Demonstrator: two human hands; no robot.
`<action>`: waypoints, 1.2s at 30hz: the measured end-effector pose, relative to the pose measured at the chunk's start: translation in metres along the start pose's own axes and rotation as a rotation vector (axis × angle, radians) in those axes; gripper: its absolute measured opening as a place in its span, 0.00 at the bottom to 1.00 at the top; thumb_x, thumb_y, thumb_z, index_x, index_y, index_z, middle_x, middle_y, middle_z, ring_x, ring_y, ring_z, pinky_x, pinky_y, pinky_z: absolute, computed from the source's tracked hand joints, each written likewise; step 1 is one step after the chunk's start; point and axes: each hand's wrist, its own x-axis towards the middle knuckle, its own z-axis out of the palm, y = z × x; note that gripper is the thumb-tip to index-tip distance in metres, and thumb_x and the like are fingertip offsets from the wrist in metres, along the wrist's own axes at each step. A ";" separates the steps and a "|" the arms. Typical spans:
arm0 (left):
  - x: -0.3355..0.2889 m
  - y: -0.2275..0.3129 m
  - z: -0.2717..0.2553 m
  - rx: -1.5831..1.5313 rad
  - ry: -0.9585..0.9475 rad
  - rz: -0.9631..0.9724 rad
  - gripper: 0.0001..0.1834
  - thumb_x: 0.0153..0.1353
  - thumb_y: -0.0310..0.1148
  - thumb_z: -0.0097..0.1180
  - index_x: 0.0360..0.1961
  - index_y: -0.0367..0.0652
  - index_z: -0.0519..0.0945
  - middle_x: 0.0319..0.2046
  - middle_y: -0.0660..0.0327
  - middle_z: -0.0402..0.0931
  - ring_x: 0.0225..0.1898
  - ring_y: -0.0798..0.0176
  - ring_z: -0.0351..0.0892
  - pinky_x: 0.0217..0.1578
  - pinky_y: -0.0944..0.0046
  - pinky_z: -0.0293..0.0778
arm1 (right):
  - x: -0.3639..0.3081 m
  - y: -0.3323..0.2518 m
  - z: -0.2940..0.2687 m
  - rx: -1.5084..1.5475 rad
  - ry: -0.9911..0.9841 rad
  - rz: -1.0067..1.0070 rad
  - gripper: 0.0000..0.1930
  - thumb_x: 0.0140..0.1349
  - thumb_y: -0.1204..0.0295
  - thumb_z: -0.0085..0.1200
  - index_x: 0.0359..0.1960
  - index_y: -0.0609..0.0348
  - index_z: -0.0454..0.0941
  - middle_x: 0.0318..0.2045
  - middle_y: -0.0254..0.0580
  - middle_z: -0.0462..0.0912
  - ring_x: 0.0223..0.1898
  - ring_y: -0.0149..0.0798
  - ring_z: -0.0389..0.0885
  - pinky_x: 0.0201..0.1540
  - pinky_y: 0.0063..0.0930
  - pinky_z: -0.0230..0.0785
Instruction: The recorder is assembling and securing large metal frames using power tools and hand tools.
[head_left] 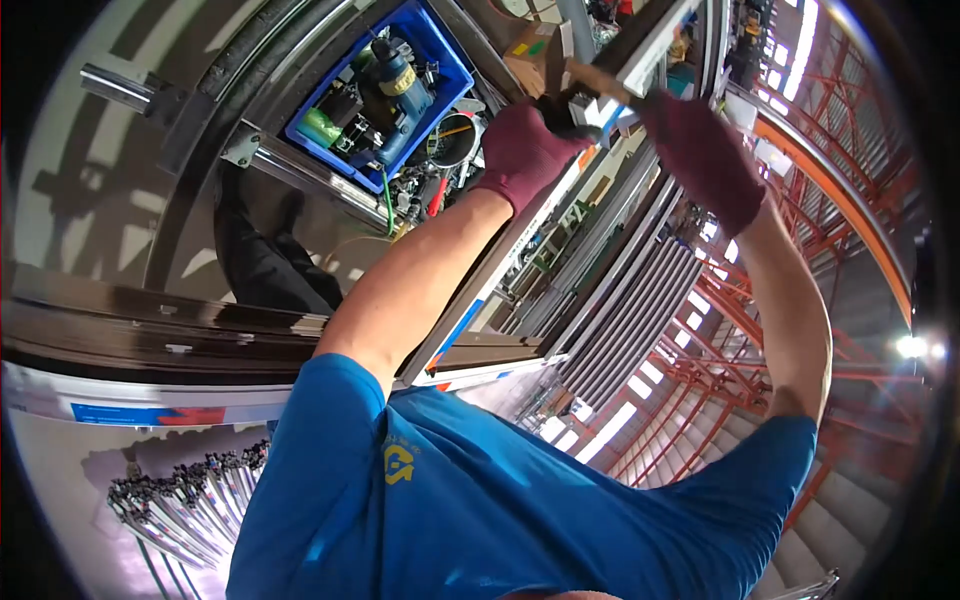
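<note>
My left hand [528, 155], in a maroon glove with a dark palm, is closed at the edge of a long metal frame bar [520, 235]. Its thumb reaches over the bar, and whatever its fingers grip is hidden. Across the bar, my right hand [705, 160], gloved alike, is raised and closed around a brown, stick-like tool [603, 82]. The tool is blurred and points left, above a small whitish piece [602, 110] beside my left hand.
Left of the bar stands a blue bin [462, 78] holding a power drill [397, 78] and small parts. A round container [452, 138] and a cardboard box [540, 58] are beyond it. Stacked metal profiles [635, 310] lie at right; bundled rods [200, 505] are lower left.
</note>
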 end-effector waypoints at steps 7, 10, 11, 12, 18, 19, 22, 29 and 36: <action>-0.001 0.004 -0.017 -0.049 0.065 0.060 0.34 0.42 0.63 0.77 0.34 0.41 0.88 0.34 0.51 0.88 0.38 0.47 0.89 0.42 0.53 0.82 | -0.006 -0.093 -0.047 0.410 0.253 0.596 0.06 0.69 0.74 0.55 0.45 0.56 0.78 0.23 0.38 0.76 0.18 0.34 0.75 0.21 0.31 0.66; 0.008 -0.011 -0.016 -0.067 0.226 0.177 0.30 0.46 0.55 0.79 0.39 0.40 0.87 0.36 0.53 0.89 0.39 0.49 0.89 0.43 0.53 0.82 | -0.051 -0.100 -0.024 0.450 0.330 0.777 0.08 0.71 0.67 0.59 0.44 0.56 0.77 0.26 0.31 0.77 0.20 0.22 0.73 0.22 0.22 0.62; -0.001 0.007 -0.026 -0.043 0.239 0.202 0.29 0.47 0.52 0.79 0.41 0.40 0.87 0.37 0.53 0.89 0.39 0.49 0.89 0.43 0.53 0.82 | -0.083 -0.093 -0.014 0.774 0.359 0.703 0.10 0.70 0.68 0.62 0.45 0.59 0.77 0.31 0.29 0.78 0.25 0.21 0.73 0.25 0.21 0.65; -0.016 0.026 -0.033 -0.011 0.122 0.253 0.29 0.48 0.50 0.80 0.43 0.40 0.87 0.37 0.53 0.89 0.39 0.51 0.90 0.43 0.55 0.82 | -0.105 -0.096 0.004 0.795 0.464 0.615 0.12 0.69 0.69 0.63 0.47 0.60 0.76 0.32 0.27 0.77 0.27 0.20 0.72 0.26 0.19 0.64; -0.105 0.076 -0.002 0.491 -0.286 0.375 0.37 0.41 0.59 0.80 0.41 0.37 0.84 0.29 0.52 0.86 0.35 0.49 0.89 0.39 0.53 0.82 | -0.197 -0.112 0.125 0.928 0.583 0.580 0.25 0.57 0.73 0.74 0.53 0.62 0.72 0.36 0.28 0.76 0.33 0.21 0.72 0.34 0.19 0.68; -0.123 0.073 0.009 0.542 -0.383 0.319 0.38 0.40 0.60 0.80 0.40 0.37 0.84 0.29 0.51 0.85 0.36 0.47 0.88 0.40 0.52 0.82 | -0.214 -0.110 0.156 0.877 0.639 0.538 0.25 0.57 0.73 0.74 0.52 0.62 0.72 0.36 0.29 0.77 0.34 0.22 0.73 0.35 0.19 0.69; -0.166 0.047 0.039 0.934 -0.538 0.276 0.36 0.46 0.60 0.76 0.42 0.36 0.83 0.31 0.49 0.84 0.39 0.45 0.87 0.43 0.50 0.81 | -0.250 -0.135 0.208 1.238 0.690 0.753 0.22 0.57 0.78 0.69 0.52 0.61 0.74 0.37 0.29 0.80 0.39 0.23 0.76 0.41 0.22 0.73; -0.217 -0.011 0.048 1.080 -0.672 0.428 0.33 0.59 0.51 0.71 0.56 0.37 0.79 0.53 0.43 0.81 0.54 0.41 0.82 0.54 0.51 0.78 | -0.328 -0.117 0.381 1.846 0.565 1.133 0.15 0.65 0.65 0.67 0.48 0.58 0.79 0.27 0.31 0.83 0.22 0.24 0.75 0.24 0.22 0.66; -0.233 0.022 -0.027 0.982 -0.255 0.549 0.24 0.54 0.26 0.71 0.53 0.35 0.80 0.50 0.50 0.81 0.52 0.48 0.81 0.54 0.53 0.77 | -0.361 0.029 0.612 0.832 0.124 1.487 0.32 0.52 0.43 0.70 0.39 0.64 0.86 0.37 0.57 0.89 0.42 0.55 0.90 0.46 0.46 0.81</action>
